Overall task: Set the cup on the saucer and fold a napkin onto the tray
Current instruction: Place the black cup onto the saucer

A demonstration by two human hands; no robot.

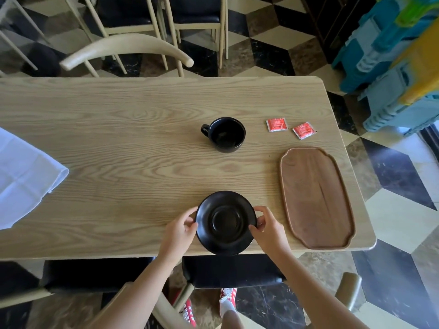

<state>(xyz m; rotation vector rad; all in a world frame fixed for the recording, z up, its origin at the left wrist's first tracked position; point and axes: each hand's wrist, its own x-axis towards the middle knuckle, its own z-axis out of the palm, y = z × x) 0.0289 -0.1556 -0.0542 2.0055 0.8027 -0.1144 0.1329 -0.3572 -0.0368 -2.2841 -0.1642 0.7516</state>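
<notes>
A black saucer [225,222] lies at the table's near edge. My left hand [179,230] pinches its left rim and my right hand [268,229] pinches its right rim. An empty black cup [225,134] stands upright farther back in the middle of the table, its handle pointing left, apart from the saucer. A brown wooden tray [316,195] lies to the right of the saucer with nothing on it. A white napkin [22,179] lies spread at the table's left edge, partly cut off by the frame.
Two red sachets [276,124] [304,130] lie behind the tray near the far right. The light wooden table [118,138] has chairs behind it and below its near edge. Stacked coloured plastic items [392,62] stand on the floor at right.
</notes>
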